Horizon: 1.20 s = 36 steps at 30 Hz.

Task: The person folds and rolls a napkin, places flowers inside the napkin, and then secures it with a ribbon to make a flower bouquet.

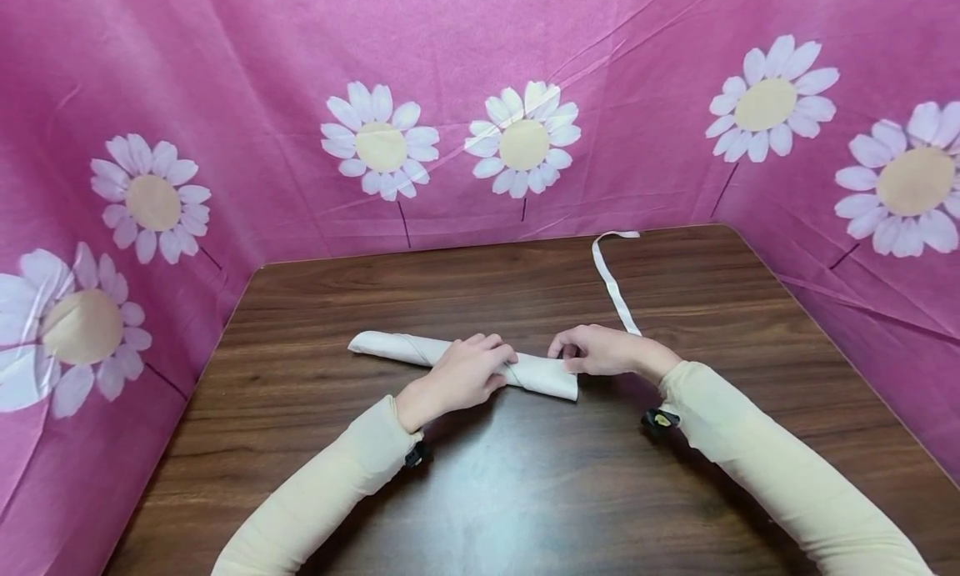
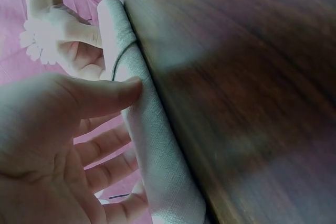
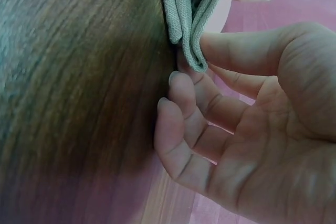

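Observation:
An off-white woven cloth roll (image 1: pixel 551 378) lies across the table, slanting slightly. Its end, in the right wrist view, shows folded layers of the rolled cloth (image 3: pixel 181 17). My left hand (image 1: pixel 465 372) holds the roll right of its middle, with the thumb (image 2: pixel 128 92) on the near side and the fingers over the far side. At the right end, my right hand (image 1: pixel 603 349) pinches the cloth between thumb (image 3: pixel 236 51) and fingers; part of that grip is hidden. From behind the right hand a white ribbon (image 1: pixel 611 284) runs to the back of the table.
The brown wood-grain table (image 1: pixel 337 509) has its back edge against a pink curtain (image 1: pixel 450 26) printed with white daisies. The curtain also hangs along the left and right sides. Dark wrist devices (image 1: pixel 660 420) sit at both cuffs.

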Motion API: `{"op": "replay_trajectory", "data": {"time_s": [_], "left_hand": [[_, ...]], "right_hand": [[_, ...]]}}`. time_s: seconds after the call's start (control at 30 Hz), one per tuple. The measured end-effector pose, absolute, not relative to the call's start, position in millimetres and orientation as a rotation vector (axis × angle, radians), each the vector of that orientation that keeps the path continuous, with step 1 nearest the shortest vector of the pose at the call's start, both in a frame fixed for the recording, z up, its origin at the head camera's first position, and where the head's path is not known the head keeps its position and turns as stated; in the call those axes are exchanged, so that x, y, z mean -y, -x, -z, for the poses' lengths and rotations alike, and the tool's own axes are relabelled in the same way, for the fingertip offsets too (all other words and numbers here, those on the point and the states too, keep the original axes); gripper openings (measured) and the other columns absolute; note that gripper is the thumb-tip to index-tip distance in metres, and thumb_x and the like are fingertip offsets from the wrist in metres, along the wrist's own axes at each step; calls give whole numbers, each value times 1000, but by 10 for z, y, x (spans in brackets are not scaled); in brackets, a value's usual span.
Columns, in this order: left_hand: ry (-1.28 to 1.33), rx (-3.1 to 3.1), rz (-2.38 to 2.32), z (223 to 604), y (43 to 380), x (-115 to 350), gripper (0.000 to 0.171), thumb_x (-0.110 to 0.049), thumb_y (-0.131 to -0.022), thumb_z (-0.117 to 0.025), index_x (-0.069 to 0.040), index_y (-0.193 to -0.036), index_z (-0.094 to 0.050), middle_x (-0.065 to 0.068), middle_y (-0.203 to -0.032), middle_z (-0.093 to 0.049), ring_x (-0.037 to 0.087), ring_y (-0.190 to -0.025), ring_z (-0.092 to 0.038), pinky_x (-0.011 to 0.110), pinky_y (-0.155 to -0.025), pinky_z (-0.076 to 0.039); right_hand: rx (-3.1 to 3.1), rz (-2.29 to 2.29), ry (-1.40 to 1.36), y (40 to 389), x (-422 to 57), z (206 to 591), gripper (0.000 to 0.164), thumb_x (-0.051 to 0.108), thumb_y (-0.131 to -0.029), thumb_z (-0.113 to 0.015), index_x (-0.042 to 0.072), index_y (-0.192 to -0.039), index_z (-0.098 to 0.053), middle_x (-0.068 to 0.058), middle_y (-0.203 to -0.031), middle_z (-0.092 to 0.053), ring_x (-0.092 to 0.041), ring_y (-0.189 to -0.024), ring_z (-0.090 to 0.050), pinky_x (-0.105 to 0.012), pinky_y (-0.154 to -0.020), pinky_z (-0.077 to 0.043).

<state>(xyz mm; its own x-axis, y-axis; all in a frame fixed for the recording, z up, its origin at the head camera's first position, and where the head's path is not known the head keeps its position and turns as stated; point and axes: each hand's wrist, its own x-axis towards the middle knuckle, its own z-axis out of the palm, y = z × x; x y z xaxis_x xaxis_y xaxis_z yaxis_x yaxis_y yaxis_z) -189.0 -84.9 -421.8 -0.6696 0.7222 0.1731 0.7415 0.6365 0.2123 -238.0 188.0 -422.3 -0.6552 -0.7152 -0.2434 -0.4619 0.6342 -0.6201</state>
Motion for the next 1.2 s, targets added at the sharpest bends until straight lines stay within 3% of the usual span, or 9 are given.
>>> {"op": "replay_trajectory", "data": {"time_s": [0.3,0.47,0.63,0.73,0.93,1.2], "left_hand": [[1127,2749,572,4202,1861,966,25,-19,-91,-77,-15,-114,-71,3,-111,-65,22,-99,-62,42,-79,-52],[790,2819,780,4063,1713,1251,19,-27,-90,-76,-14,-104,-73,-1,-92,-70,15,-79,-66,37,-71,-53],[627,3079,1369,4076,1553,1613,17,-31,-95,-72,-14,-97,-72,2,-74,-69,15,-63,-64,33,-58,-54],[474,3175,1743,4181,1479,1781,23,-33,-96,-71,-11,-102,-71,7,-77,-68,19,-63,-64,34,-51,-55],[234,3099,2198,4302,1485,1982,35,-33,-100,-65,-2,-117,-66,10,-95,-71,19,-73,-69,31,-54,-56],[46,2987,2505,4365,1648,2041,45,-36,-103,-59,-1,-131,-60,12,-111,-72,27,-93,-73,32,-64,-58]], "right_hand": [[-2297,785,963,2479,-1917,4170,20,7,-96,-67,4,-116,-67,1,-92,-66,-12,-76,-59,-28,-70,-49],[-2263,889,1005,2562,-1845,4111,22,12,-99,-65,2,-118,-66,-4,-96,-67,-16,-81,-63,-28,-72,-50],[-2254,913,1019,2584,-1687,4135,26,20,-102,-64,5,-122,-66,-3,-99,-68,-18,-83,-64,-27,-73,-51],[-2244,913,1009,2571,-1597,4149,30,23,-102,-64,4,-126,-65,-1,-101,-68,-16,-87,-64,-29,-79,-51],[-2250,889,1007,2525,-1507,4161,36,25,-101,-64,3,-130,-63,1,-104,-67,-13,-92,-62,-31,-83,-50],[-2257,859,1002,2502,-1473,4174,39,25,-100,-66,1,-130,-62,1,-100,-67,-11,-87,-61,-30,-79,-50]]}}
